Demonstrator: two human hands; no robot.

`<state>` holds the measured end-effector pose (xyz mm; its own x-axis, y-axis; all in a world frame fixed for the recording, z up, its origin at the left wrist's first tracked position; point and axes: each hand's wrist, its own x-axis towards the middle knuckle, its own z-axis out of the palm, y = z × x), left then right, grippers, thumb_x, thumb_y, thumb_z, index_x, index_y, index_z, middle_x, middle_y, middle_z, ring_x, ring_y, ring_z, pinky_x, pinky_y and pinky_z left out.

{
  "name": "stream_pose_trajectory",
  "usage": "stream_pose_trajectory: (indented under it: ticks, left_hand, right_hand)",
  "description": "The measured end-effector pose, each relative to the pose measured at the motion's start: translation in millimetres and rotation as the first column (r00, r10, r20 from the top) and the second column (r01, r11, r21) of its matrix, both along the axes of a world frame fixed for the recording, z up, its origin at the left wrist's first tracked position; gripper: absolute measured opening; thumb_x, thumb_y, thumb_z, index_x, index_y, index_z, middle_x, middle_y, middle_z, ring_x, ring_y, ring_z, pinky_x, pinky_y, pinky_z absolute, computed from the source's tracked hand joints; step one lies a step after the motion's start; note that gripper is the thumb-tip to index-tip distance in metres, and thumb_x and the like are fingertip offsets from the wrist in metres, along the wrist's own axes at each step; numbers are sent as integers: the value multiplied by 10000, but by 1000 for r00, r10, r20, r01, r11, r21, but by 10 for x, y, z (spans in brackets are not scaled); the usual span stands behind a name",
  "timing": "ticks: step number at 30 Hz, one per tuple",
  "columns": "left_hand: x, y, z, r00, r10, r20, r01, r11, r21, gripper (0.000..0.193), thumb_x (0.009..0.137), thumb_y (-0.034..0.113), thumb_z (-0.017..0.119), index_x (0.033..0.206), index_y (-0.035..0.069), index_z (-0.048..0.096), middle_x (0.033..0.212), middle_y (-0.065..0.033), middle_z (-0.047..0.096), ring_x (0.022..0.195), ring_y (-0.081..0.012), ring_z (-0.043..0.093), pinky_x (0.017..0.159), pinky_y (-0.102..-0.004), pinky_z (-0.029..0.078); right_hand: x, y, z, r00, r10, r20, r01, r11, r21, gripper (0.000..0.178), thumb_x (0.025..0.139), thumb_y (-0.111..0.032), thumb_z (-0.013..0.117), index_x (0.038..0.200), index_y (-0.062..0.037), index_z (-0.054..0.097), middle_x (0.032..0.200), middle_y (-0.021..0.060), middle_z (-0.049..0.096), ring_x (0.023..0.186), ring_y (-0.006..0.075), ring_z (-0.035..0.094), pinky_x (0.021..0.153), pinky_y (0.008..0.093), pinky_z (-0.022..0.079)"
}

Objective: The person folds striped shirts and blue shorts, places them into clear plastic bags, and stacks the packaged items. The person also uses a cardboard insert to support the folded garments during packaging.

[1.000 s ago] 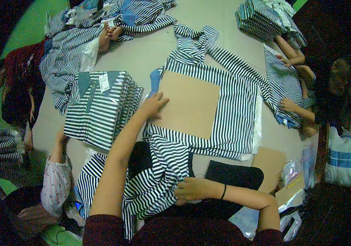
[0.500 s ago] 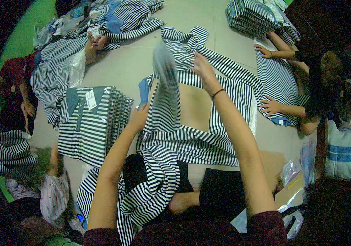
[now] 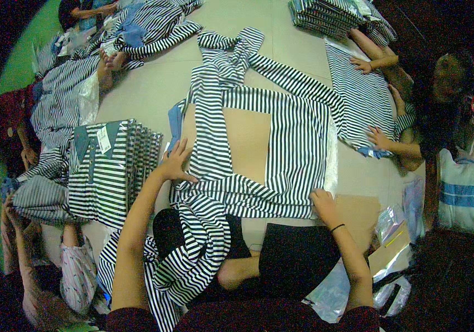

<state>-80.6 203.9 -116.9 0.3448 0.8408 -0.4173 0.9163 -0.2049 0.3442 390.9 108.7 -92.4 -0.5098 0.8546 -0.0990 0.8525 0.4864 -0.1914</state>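
At the near hem corner, the right hand (image 3: 324, 206) had its grip curled against the striped shirt (image 3: 299, 144); pinch unconfirmed.
The left hand (image 3: 176, 164) was spread wide near the blue collar (image 3: 175, 124), clasping nothing visible. The shirt lay on the floor (image 3: 292, 41), one strip over brown card (image 3: 250, 145); good work required smoothed creases.

You wear a dark maroon top (image 3: 242, 316) with short sleeves (image 3: 128, 320) that leave your forearms (image 3: 131, 249) bare. A thin, dark band (image 3: 337, 227) circles your right wrist. Plain black legwear (image 3: 298, 255) covers your thighs, and your left hand (image 3: 175, 165) and right hand (image 3: 324, 205) are ungloved.
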Motion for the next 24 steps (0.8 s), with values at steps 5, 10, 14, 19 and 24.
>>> stream_pose_trajectory:
  ticks: [5,10,14,19,24]
  left_hand:
    - [79,-13,115,987,-5,-162,27,991,134,703,581,400,629,1210,260,349,1363,-25,86,1232,-274,150,868,-607,208]
    - [131,-38,77,995,72,-76,-51,969,241,509,683,179,576,1162,234,414,1344,-16,169,1200,-252,236,871,-547,274]
    - [52,27,-10,996,61,-70,-43,970,240,437,669,91,567,1092,164,487,1312,-31,257,1171,-226,295,857,-528,300]
    - [1,138,-38,987,80,142,-111,967,229,460,661,87,549,1108,171,477,1261,-25,352,1125,-247,364,863,-540,268]
    - [189,76,-70,938,327,116,-346,907,240,470,659,71,499,1113,186,477,1182,-34,445,1103,-228,390,883,-517,239]
  right_hand:
    - [543,185,39,788,-553,-270,364,773,-519,289,685,-119,569,935,4,496,935,119,535,801,191,504,712,274,399]
    - [720,350,13,791,-514,-332,309,805,-507,243,707,-199,605,796,20,548,658,39,525,613,114,459,571,250,380]
    - [768,413,-51,643,-715,-274,534,675,-509,224,670,-186,642,734,5,546,572,66,491,542,135,455,521,270,368]
    - [419,423,-46,840,-491,-230,525,843,117,213,652,-67,563,853,-26,508,837,140,525,773,264,512,668,324,409]
    - [-45,274,-173,968,27,-251,-34,999,-21,228,673,-54,516,900,-49,502,932,136,509,900,306,476,796,390,374]
